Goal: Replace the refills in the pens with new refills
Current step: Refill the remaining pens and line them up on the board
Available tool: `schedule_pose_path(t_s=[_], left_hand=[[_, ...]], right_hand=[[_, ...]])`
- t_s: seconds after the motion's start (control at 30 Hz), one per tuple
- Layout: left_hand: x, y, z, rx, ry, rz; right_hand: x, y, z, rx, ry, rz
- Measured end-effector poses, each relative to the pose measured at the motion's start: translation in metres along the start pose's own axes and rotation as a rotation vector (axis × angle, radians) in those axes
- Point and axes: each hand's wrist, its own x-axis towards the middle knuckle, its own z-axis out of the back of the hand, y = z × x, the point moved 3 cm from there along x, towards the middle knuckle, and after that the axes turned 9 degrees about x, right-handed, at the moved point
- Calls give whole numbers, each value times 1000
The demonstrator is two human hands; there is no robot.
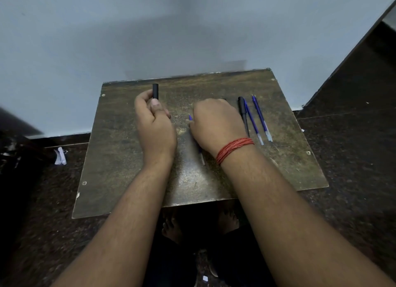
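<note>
Head view looks down on a worn brown board (128,158) over dark speckled floor (342,169), pale blue wall (150,29) behind; left hand (155,126) grips a black pen barrel (155,91); right hand (214,124) curls round a blue refill (201,156); a black pen (243,113) and two refills (260,117) lie to the right.

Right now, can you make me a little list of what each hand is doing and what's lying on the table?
left hand: grips a black pen tube, held upright
right hand: curled over a blue refill that pokes out from under it
beside the right hand: a black pen and two blue refills, lying side by side
table: worn brown wood, set against a wall
right wrist: red thread band
floor: scrap of white paper, left of the table
</note>
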Motion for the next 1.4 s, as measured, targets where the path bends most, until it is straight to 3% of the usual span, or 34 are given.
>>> schedule_pose_path(t_s=[0.57, 0.97, 1.23, 1.4], left_hand=[[3, 1, -1, 19, -24, 8], [-11, -9, -8, 64, 119, -138], [-18, -10, -13, 173, 198, -276], [-19, -9, -15, 224, 246, -301]], right_hand=[[-10, 19, -5, -12, 15, -21], [13, -37, 31, 673, -37, -384], [19, -61, 26, 1539, -337, -544], [18, -68, 26, 1779, -437, -601]])
